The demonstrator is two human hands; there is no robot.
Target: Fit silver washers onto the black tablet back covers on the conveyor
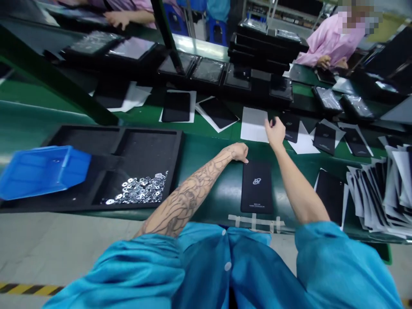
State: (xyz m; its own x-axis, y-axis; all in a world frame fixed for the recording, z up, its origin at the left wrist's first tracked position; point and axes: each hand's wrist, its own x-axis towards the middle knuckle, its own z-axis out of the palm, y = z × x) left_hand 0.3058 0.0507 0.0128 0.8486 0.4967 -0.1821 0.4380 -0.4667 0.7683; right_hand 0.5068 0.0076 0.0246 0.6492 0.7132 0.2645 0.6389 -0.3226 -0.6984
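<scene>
Blue smock cloth fills the near edge, its sleeves bunched at the elbows, and past it strips of pale tape mark the front of the green worktop. Just beyond the tape, between the forearms, a black panel with a pale logo lies flat. The left hand is at that panel's far left corner, fingers curled inward and thumb tip at the corner; whether it grips anything, I cannot tell. The right hand is farther out, past the panel's far right corner and apart from it, beside the right edge of a white sheet. Its fingers are bent near a small dark spot, but I cannot tell whether they hold something. To the left, a black tray carries shiny metal pieces in one compartment and a blue bin over its left part. More black panels rest on white sheets along the far side, and a fanned stack stands at the right. Beyond, a co-worker's pink sleeve shows.
</scene>
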